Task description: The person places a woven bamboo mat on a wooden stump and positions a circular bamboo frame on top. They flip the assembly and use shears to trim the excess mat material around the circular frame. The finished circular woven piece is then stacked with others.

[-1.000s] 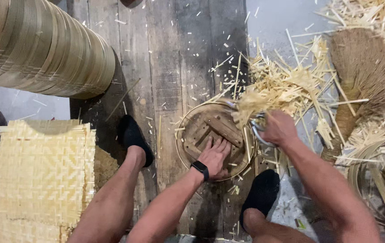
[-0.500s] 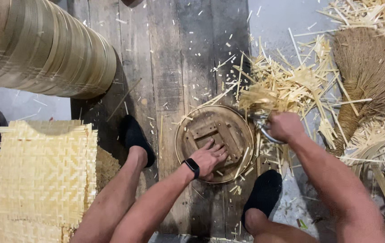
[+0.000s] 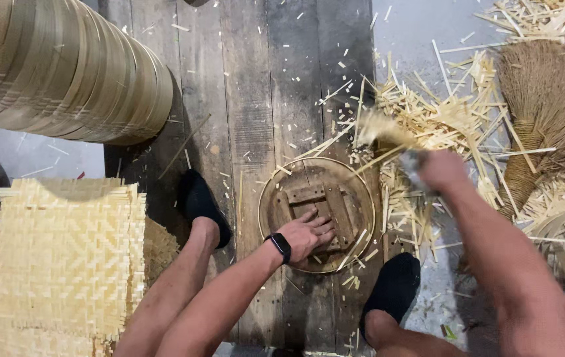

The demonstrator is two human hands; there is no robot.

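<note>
Flat, spread fingers (image 3: 322, 228) on round frame (image 3: 317, 213)

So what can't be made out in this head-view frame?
- Right hand: motion-blurred; the tool in its grip cannot be identified.
- Round wooden frame: the centre is covered by the left hand.
- Stack of pale woven bamboo mats: cut off by the bottom edge.
- Roll of bamboo hoops: cut off at the top-left.

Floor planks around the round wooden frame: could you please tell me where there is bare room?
The dark wooden planks are mostly free between the stacked bamboo hoops and the round wooden frame, bar small chips. Right of the frame, pale bamboo splinters crowd the floor.
</note>
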